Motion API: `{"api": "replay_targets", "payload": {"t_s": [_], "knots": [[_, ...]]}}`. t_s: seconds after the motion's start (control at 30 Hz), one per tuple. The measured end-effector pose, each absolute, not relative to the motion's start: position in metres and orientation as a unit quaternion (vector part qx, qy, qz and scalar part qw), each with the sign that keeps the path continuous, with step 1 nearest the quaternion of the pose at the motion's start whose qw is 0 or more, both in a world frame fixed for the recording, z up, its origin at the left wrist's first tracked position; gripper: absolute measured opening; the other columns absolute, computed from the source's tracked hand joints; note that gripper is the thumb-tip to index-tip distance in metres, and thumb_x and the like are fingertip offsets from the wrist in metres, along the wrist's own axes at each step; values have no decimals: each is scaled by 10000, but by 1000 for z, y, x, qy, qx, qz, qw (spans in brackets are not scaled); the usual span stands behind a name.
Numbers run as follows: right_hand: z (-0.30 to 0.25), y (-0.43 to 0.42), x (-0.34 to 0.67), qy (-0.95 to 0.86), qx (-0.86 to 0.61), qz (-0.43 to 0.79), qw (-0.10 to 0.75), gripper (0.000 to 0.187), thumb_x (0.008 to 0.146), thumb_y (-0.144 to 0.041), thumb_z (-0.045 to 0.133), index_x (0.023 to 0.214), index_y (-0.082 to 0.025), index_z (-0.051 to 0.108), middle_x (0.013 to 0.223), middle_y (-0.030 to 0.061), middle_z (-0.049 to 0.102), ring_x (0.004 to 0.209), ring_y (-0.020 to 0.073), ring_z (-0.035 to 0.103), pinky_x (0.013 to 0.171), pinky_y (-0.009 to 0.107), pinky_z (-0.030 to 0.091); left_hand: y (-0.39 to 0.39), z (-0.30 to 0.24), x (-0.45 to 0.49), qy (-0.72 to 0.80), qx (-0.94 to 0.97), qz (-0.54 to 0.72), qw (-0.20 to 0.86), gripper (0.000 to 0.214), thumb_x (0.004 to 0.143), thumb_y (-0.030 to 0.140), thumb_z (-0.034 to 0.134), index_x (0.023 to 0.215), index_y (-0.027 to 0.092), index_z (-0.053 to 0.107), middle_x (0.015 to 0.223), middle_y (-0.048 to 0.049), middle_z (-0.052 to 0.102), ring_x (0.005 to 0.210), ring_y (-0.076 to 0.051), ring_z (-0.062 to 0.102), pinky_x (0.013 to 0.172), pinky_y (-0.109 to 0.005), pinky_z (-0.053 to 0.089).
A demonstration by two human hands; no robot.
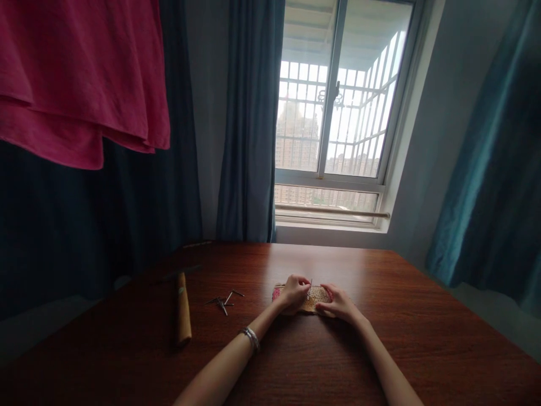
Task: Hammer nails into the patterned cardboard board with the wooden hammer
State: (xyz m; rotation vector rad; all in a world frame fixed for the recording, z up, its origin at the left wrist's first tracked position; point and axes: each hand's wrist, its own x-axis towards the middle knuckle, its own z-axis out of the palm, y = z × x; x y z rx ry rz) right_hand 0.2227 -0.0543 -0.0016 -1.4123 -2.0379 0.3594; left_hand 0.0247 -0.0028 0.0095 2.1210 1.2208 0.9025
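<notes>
On the table lies a small flat tan piece with dark speckles (318,294), pink at its left end; its material is hard to make out. My left hand (296,291) is over its left part, thumb and fingertips pinched on a thin dark nail (311,283) that stands roughly upright. Across the right part, my right hand (337,303) grips the speckled piece, thumb at the near side and fingers at the far side. The nail's lower end is too small to see clearly. A silver bracelet (252,339) circles my left wrist.
Left of my hands lies a loose pile of several nails (224,301). Further left is a hammer (183,310) with a wooden handle and dark head. The brown table (313,361) reaches towards a window (329,113). Pink cloth (84,79) hangs at the upper left.
</notes>
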Motion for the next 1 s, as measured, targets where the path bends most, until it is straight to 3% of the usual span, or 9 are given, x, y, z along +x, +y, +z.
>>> {"api": "replay_targets", "payload": {"t_s": [0.63, 0.9, 1.0], "knots": [[5, -61, 217, -768, -536, 138, 322, 573, 594, -451, 685, 1111, -226, 579, 1031, 71, 616, 927, 222, 570, 820, 320, 412, 2, 1, 21, 436, 780, 369, 254, 290, 711, 314, 515, 839, 136, 706, 723, -42, 673, 652, -141, 556, 592, -221, 388], [2, -59, 218, -768, -529, 147, 329, 606, 577, -450, 696, 1120, -211, 576, 1042, 81, 623, 952, 235, 569, 848, 349, 419, 2, -3, 24, 445, 788, 351, 241, 241, 705, 237, 498, 823, 139, 684, 708, -25, 656, 622, -119, 541, 565, -198, 373], [14, -60, 219, -748, -527, 161, 368, 564, 631, -440, 651, 1134, -200, 564, 1079, 87, 622, 1001, 237, 560, 872, 366, 424, 2, -5, 26, 458, 783, 351, 234, 220, 693, 206, 504, 808, 141, 680, 716, -22, 655, 625, -117, 541, 572, -197, 376]]}}
